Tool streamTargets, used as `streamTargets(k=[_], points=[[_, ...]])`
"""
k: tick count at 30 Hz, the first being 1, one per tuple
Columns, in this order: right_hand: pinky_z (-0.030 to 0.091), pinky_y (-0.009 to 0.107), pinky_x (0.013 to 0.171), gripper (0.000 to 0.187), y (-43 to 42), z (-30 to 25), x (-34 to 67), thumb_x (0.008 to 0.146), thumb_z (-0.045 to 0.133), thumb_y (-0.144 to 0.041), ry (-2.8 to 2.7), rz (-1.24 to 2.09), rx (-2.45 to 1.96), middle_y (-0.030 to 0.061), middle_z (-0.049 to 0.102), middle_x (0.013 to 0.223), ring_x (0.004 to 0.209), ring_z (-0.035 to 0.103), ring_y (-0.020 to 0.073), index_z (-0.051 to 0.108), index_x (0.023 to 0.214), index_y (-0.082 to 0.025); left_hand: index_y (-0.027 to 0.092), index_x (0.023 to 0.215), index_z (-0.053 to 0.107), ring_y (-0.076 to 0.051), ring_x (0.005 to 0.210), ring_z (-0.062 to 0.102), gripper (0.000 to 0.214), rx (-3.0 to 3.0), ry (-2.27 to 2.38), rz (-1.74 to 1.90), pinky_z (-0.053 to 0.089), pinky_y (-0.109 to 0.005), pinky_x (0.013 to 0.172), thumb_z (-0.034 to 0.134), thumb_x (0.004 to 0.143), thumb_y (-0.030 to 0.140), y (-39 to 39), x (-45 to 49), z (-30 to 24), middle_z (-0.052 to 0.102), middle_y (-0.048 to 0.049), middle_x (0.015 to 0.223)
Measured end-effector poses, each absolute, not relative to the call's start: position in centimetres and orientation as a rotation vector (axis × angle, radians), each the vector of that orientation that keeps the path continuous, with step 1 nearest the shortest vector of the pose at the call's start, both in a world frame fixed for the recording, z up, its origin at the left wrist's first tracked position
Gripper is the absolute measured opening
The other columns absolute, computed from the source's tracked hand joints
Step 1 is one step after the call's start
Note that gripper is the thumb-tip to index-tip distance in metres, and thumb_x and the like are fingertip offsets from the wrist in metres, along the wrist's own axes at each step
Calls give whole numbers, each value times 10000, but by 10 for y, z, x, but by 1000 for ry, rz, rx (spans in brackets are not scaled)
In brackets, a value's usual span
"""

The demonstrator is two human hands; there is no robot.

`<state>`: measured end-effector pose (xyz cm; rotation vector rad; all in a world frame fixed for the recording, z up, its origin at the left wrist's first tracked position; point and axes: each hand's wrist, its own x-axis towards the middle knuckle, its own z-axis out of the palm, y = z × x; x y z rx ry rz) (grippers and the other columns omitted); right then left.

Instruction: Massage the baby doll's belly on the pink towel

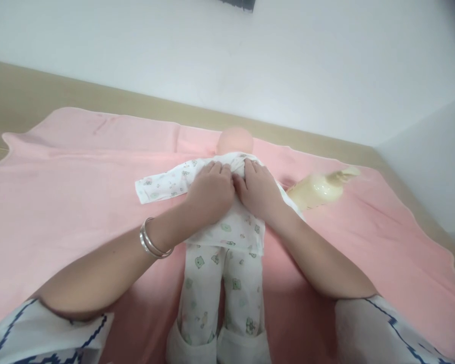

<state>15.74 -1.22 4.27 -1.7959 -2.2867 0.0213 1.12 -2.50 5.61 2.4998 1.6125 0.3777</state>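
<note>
A baby doll (235, 140) lies on a pink blanket, only its bald head showing above the clothes. It wears a white long-sleeved top (227, 232) and matching trousers (200, 283), both printed with small green animals. My left hand (212, 189) presses on the chest of the top, its fingers bent around the cloth near the collar. Beside it, my right hand (260, 189) grips the fabric at the neck opening, thumb close to my left fingers. One sleeve stretches out to the left. The exact pinch of the fingertips is partly hidden.
The pink blanket (79, 202) covers most of a wooden surface (18, 91). To the right of the doll lies a glossy cream-yellow bottle-like object (318, 188), blurred at its tip. A white wall (212, 60) rises behind.
</note>
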Motion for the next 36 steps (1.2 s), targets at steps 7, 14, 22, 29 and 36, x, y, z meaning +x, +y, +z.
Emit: streamTargets(k=[7, 14, 22, 29, 36], points=[[498, 472, 980, 558, -43, 68, 148, 1039, 337, -326, -2422, -71, -1920, 223, 709, 1206, 1129, 654, 364, 487, 1460, 8, 74, 1197, 601, -306, 1226, 591, 374, 2406, 1529, 616, 446, -474, 1123, 309, 1027, 234, -4, 3, 43, 663, -184, 1259], [485, 468, 999, 533, -50, 66, 145, 1043, 314, -291, -2421, -137, -1877, 231, 696, 1252, 1180, 639, 364, 494, 1454, -4, 169, 960, 586, -278, 967, 633, 247, 2292, 1543, 630, 515, -439, 902, 383, 985, 307, 10, -4, 43, 695, -120, 1030], [466, 451, 1025, 502, -24, 51, 152, 1048, 308, -341, -2297, -21, -1822, 236, 658, 1347, 1264, 603, 353, 522, 1382, -35, 107, 1101, 617, -324, 1085, 640, 353, 2367, 1658, 506, 500, -480, 1006, 339, 1019, 307, -4, 1, 50, 701, -173, 1106], [458, 392, 890, 427, -5, 53, 157, 1067, 263, -349, -2255, 74, -1952, 193, 727, 1119, 1058, 673, 316, 612, 1117, -110, 56, 1238, 603, -341, 1246, 590, 362, 2498, 1682, 424, 448, -481, 1113, 358, 1015, 203, -31, 14, 56, 664, -211, 1280], [434, 383, 833, 334, -21, 57, 156, 1036, 322, -318, -2288, -65, -1889, 145, 718, 986, 960, 647, 295, 605, 1016, -143, 129, 1115, 627, -302, 1120, 617, 318, 2316, 1601, 671, 510, -459, 1017, 388, 1006, 308, -4, 2, 42, 693, -149, 1160]])
